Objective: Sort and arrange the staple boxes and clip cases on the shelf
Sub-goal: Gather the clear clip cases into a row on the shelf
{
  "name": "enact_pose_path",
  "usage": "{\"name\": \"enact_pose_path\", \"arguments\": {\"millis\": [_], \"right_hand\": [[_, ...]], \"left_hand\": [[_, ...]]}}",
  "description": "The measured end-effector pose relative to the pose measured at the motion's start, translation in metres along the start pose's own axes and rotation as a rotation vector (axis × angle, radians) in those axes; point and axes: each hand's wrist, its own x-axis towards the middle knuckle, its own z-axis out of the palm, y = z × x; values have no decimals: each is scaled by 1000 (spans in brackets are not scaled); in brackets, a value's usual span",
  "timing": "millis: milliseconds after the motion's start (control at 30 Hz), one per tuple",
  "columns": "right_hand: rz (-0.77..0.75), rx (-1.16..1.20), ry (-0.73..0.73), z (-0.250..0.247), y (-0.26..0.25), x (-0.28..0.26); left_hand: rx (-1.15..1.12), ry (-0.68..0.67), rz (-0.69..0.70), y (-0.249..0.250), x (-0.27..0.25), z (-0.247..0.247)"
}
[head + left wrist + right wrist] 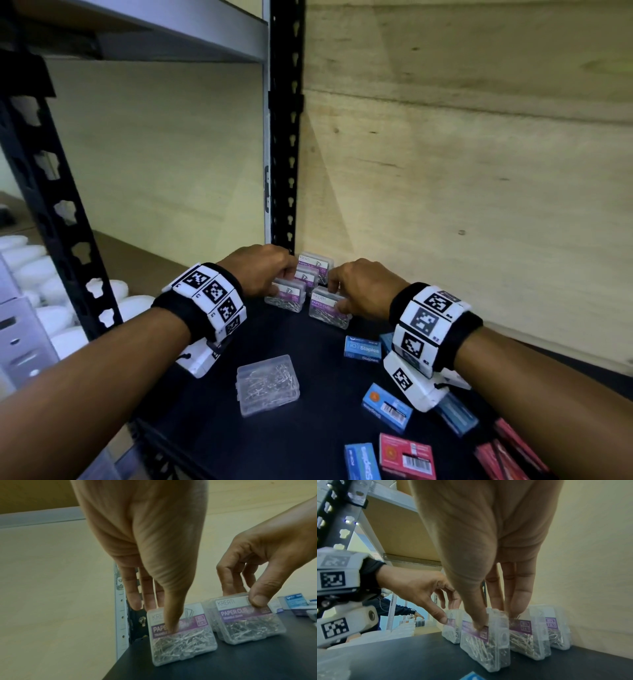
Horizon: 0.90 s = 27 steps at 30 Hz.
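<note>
Four clear paper clip cases with purple labels stand upright in the back corner of the black shelf (308, 428). My left hand (279, 277) pinches the front-left clip case (286, 296), thumb on its label and fingers behind it (181, 635). My right hand (337, 294) pinches the top of the front-right clip case (329, 308), seen close in the right wrist view (484, 639). Two more cases (315, 262) stand behind them. Another clip case (267, 383) lies flat nearer me. Blue staple boxes (362, 347) and red staple boxes (407, 455) lie scattered at the front right.
A black slotted shelf post (282, 137) rises just behind the cases, with a plywood wall (462, 171) along the right. An upper shelf (171, 34) hangs overhead. White objects (34, 267) fill the neighbouring shelf on the left. Another person (390, 607) works in the background.
</note>
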Motion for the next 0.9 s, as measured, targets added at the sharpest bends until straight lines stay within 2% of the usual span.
{"name": "enact_pose_path", "arguments": {"millis": [200, 433, 633, 900], "right_hand": [[-27, -79, 0, -7, 2, -15], [97, -103, 11, -23, 41, -63], [243, -140, -28, -32, 103, -134], [488, -108, -72, -41, 198, -252]], "left_hand": [[83, 4, -42, 11, -7, -17], [128, 53, 10, 54, 2, -52], [121, 53, 158, 134, 32, -72], [60, -5, 392, 258, 70, -72]]}}
